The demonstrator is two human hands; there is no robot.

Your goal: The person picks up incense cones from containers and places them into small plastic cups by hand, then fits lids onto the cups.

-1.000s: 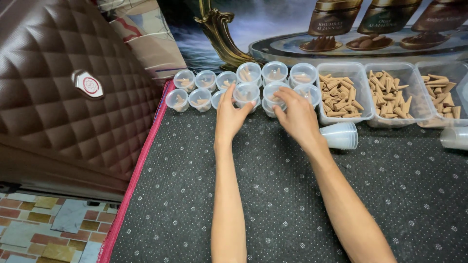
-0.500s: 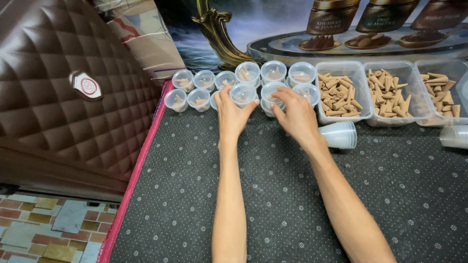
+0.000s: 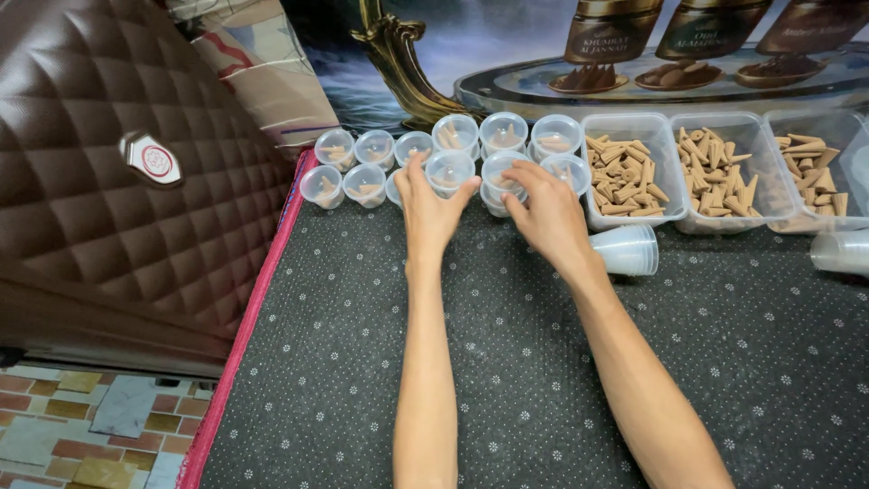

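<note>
My left hand [image 3: 429, 206] sits at centre frame, fingers spread wide and curled round a small clear lidded plastic cup [image 3: 449, 170], thumb on its right side. The cup stands upright, long axis vertical, lid facing up, in the front row of a cluster of small clear lidded cups [image 3: 380, 149] running across the upper middle of the frame. My right hand [image 3: 546, 210] is just right of it, fingers narrowly cupped on a stacked pair of clear lidded cups [image 3: 503, 174], also upright; whether I'm gripping or only touching, I can't tell. Both forearms run from the bottom edge up over the dark grey dotted mat [image 3: 742, 362].

Right of my hands, three clear rectangular tubs of tan incense cones [image 3: 626, 172] line the upper right, cones lying every which way. A sideways stack of clear open cups [image 3: 626, 250] lies just beside my right wrist, mouths pointing right. A brown quilted bag [image 3: 109, 172] fills the upper left.
</note>
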